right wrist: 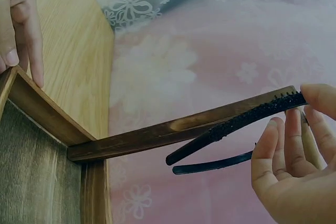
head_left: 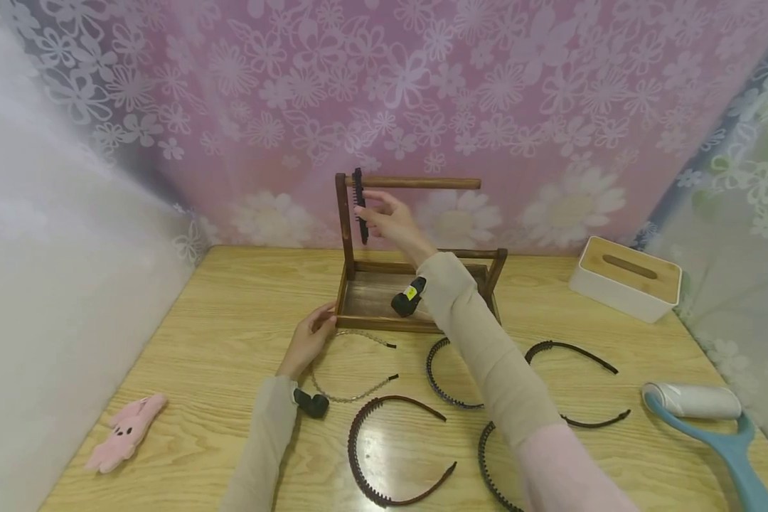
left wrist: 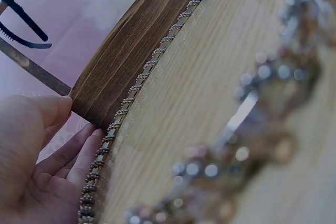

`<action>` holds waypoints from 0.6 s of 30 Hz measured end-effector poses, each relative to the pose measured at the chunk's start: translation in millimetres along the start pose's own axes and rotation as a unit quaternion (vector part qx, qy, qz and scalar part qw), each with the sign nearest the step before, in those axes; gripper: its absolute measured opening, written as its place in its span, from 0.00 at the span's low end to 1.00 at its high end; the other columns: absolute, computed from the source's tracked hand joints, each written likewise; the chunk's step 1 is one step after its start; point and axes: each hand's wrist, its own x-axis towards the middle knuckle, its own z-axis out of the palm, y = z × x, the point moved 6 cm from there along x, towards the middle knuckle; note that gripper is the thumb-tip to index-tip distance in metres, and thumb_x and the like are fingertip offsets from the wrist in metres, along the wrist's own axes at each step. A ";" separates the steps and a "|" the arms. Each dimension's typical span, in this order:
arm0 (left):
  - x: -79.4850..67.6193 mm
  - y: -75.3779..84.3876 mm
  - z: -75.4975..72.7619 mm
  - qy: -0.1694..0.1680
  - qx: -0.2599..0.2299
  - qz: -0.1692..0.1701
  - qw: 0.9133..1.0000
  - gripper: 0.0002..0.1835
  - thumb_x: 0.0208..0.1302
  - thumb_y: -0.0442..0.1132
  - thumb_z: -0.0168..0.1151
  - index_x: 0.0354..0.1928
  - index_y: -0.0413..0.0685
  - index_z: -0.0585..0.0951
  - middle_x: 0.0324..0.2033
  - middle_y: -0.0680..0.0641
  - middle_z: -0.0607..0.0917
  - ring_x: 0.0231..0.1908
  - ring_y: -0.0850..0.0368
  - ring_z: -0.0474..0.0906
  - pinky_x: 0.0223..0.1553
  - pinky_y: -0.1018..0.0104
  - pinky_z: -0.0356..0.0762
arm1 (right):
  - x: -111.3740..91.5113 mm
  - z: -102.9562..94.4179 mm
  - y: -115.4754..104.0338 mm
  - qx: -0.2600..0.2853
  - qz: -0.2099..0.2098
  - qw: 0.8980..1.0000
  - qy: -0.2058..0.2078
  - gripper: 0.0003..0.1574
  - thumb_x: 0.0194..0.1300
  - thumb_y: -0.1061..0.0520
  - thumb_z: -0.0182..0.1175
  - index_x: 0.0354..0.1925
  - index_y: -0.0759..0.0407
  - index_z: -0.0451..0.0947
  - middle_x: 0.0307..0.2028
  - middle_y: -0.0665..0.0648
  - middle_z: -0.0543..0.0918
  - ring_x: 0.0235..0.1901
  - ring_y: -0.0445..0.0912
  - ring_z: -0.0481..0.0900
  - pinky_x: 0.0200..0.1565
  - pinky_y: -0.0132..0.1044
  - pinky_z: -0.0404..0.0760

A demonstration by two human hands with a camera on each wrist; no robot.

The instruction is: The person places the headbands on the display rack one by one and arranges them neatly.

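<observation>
My right hand [head_left: 393, 222] pinches a black toothed headband [head_left: 359, 203] near the left end of the upper rod [head_left: 422, 183] of a brown wooden stand. In the right wrist view, thumb and fingers grip the band [right wrist: 236, 124], whose two ends point down beside the upright post [right wrist: 157, 139]. My left hand [head_left: 308, 343] grips the front left corner of the stand's tray [head_left: 387, 325]; the left wrist view has its thumb and fingers on either side of that wooden corner [left wrist: 100, 98]. A beaded headband [head_left: 352, 398] lies on the table right beside this hand.
Several more headbands lie in front of the stand, among them a dark red one [head_left: 353, 448] and a black one [head_left: 572, 346]. A white tissue box [head_left: 614, 291] with a wooden lid stands back right, a blue-handled lint roller [head_left: 694, 400] front right. Front left lies a pink plush toy [head_left: 128, 434].
</observation>
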 end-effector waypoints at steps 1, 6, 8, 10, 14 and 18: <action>-0.9 1.6 -0.1 -0.001 0.000 0.000 1.000 0.23 0.75 0.36 0.50 0.69 0.38 0.68 0.59 0.32 0.76 0.59 0.40 0.73 0.63 0.49 0.69 | 1.1 1.3 0.2 0.000 0.000 1.000 0.001 0.29 0.69 0.50 0.61 0.66 0.46 0.70 0.57 0.61 0.79 0.44 0.48 0.78 0.55 0.45 0.78; -2.8 4.4 -0.9 0.000 0.000 0.002 1.000 0.23 0.75 0.36 0.50 0.68 0.38 0.68 0.58 0.32 0.77 0.59 0.40 0.73 0.63 0.49 0.69 | 2.8 7.3 2.8 -0.002 -0.011 1.000 -0.010 0.28 0.69 0.52 0.60 0.66 0.48 0.70 0.58 0.62 0.79 0.41 0.45 0.77 0.51 0.41 0.79; -2.6 3.4 -1.6 0.000 -0.005 0.000 1.000 0.23 0.75 0.36 0.50 0.68 0.39 0.68 0.58 0.32 0.77 0.59 0.41 0.73 0.63 0.49 0.69 | 1.0 9.1 4.8 -0.003 -0.015 1.000 -0.021 0.29 0.70 0.52 0.60 0.67 0.48 0.69 0.58 0.62 0.77 0.42 0.46 0.77 0.50 0.41 0.80; -2.8 3.0 -2.0 -0.001 -0.004 0.000 1.000 0.23 0.75 0.36 0.50 0.68 0.39 0.68 0.58 0.33 0.77 0.60 0.41 0.73 0.63 0.49 0.69 | -1.5 9.8 7.4 -0.007 -0.018 0.999 -0.029 0.29 0.70 0.52 0.59 0.67 0.48 0.69 0.59 0.61 0.76 0.46 0.48 0.78 0.51 0.42 0.80; -2.9 3.5 -1.5 -0.006 -0.005 0.002 1.000 0.23 0.75 0.37 0.50 0.68 0.39 0.68 0.58 0.32 0.77 0.60 0.41 0.72 0.64 0.49 0.69 | -7.7 8.0 15.1 -0.014 -0.022 0.999 -0.043 0.29 0.71 0.54 0.58 0.68 0.51 0.68 0.61 0.62 0.74 0.56 0.55 0.75 0.55 0.47 0.78; -2.5 3.3 -1.1 -0.005 -0.008 0.001 1.000 0.23 0.75 0.37 0.50 0.68 0.39 0.68 0.58 0.32 0.77 0.60 0.41 0.73 0.64 0.49 0.69 | -15.6 4.5 28.5 -0.025 -0.014 0.998 -0.049 0.29 0.71 0.53 0.59 0.67 0.51 0.69 0.63 0.62 0.74 0.57 0.56 0.75 0.56 0.47 0.79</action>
